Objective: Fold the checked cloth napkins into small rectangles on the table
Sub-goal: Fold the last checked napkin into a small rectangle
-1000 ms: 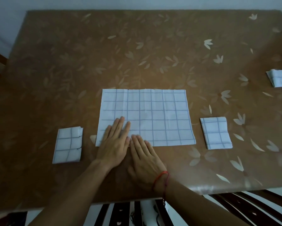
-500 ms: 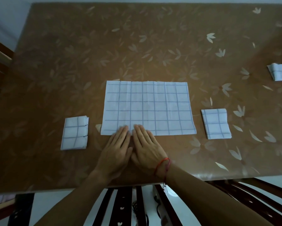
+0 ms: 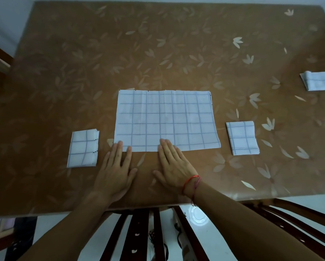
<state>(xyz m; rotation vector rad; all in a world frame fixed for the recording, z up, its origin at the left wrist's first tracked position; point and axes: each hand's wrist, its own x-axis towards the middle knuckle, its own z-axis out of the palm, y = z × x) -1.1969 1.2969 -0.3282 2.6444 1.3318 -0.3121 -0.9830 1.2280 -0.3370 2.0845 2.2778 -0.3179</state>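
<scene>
**Position.** The centre napkin (image 3: pixel 166 119) lies flat in the middle of the frame on the table (image 3: pixel 158 44), with its long side toward the lower edge.

**Hands.**
- Left hand (image 3: pixel 114 174): palm down, fingers straight, gripping nothing. The fingertips rest on the napkin's lower-left corner.
- Right hand (image 3: pixel 174 166): likewise flat and empty. The fingertips rest on the lower edge near its middle.

**Change.** Half a second ago both hands lay side by side at the lower edge. They now stand apart.

**Assessment.** This looks like a smoothing pass running outward along that edge. The next fold is not yet begun. The dim view does not confirm the layer count; the napkin is probably already doubled.

**Finished rectangles.**
- Left folded napkin (image 3: pixel 83 148), near the left hand.
- Right folded napkin (image 3: pixel 242 138), right of centre.
- Far folded napkin (image 3: pixel 318 83), at the right edge of the frame.
</scene>
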